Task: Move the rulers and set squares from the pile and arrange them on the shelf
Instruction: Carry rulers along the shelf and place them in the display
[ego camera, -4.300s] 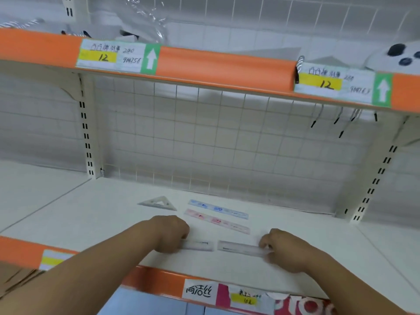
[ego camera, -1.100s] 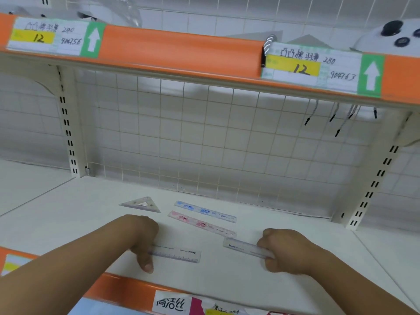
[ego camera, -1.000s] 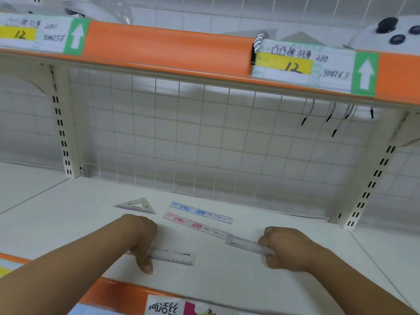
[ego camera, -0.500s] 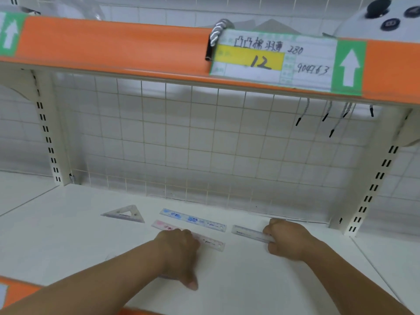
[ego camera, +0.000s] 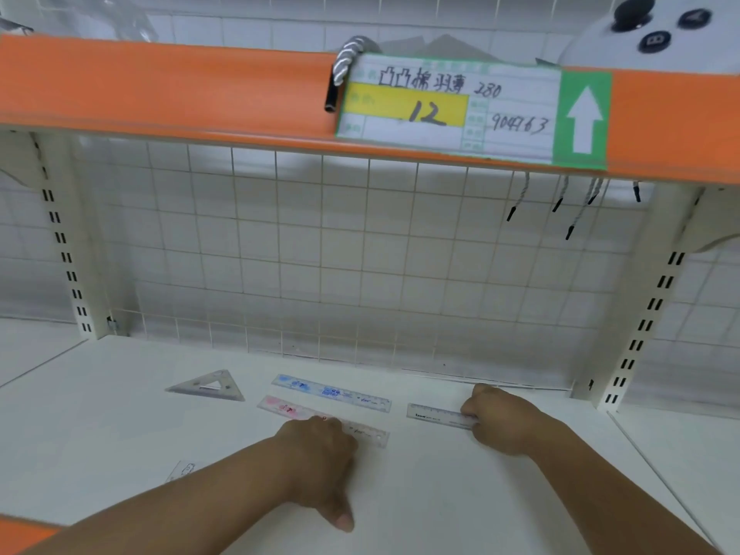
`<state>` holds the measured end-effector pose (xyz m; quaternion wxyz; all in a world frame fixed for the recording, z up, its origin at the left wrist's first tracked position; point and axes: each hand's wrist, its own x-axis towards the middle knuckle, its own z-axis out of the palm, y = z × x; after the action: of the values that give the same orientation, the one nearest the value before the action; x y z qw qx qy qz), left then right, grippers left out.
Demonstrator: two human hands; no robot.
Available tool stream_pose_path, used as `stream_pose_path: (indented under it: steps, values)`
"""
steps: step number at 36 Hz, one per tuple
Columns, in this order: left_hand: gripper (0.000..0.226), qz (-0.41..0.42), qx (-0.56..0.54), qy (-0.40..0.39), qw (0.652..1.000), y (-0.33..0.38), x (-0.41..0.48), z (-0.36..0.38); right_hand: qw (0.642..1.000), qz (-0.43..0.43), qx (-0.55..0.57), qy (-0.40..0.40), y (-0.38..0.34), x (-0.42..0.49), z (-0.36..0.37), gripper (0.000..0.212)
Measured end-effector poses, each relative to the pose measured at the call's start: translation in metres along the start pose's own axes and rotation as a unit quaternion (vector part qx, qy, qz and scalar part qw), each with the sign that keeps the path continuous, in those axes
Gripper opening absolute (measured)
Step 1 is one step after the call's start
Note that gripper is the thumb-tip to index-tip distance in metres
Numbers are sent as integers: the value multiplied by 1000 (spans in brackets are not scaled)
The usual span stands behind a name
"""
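Head view: the white shelf (ego camera: 120, 414) carries a clear set square (ego camera: 208, 388) at the left. A blue ruler (ego camera: 332, 392) lies just right of it, and a pink ruler (ego camera: 286, 408) lies parallel in front of the blue one. A clear ruler (ego camera: 434, 415) lies flat to the right of the blue ruler, apart from it. The right hand (ego camera: 504, 420) pinches the right end of the clear ruler with curled fingers. The left hand (ego camera: 320, 458) covers the middle of the pink ruler, fingers curled under; whether it grips anything cannot be determined. A handwritten price label (ego camera: 448, 110) sits on the orange upper shelf edge (ego camera: 160, 86)
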<state>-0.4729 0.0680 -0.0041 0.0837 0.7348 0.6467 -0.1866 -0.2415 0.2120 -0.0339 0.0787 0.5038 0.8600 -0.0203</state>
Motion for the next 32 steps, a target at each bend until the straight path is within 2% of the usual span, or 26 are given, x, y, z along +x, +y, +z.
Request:
stream_pose_path:
  steps: [4, 7, 13, 18, 25, 32]
  values:
    - [73, 2, 2, -2, 1000, 0, -1, 2, 1000, 10, 12, 2, 0, 0, 1, 35]
    - [73, 4, 7, -1, 1000, -2, -3, 3, 1000, 21, 16, 6, -3, -2, 2, 25]
    - [71, -10, 10, 2, 1000, -10, -7, 6, 998, 21, 23, 46, -19, -7, 2, 23]
    - [75, -33, -14, 18, 999, -31, -18, 10, 996, -16, 40, 80, -45, -10, -2, 35]
    - [80, -74, -9, 22, 997, -66, -39, 20, 988, -88, 65, 110, -105, -17, -10, 33]
    - [77, -120, -19, 14, 992, -100, -60, 34, 983, -147, 76, 82, -167, -27, -12, 30]
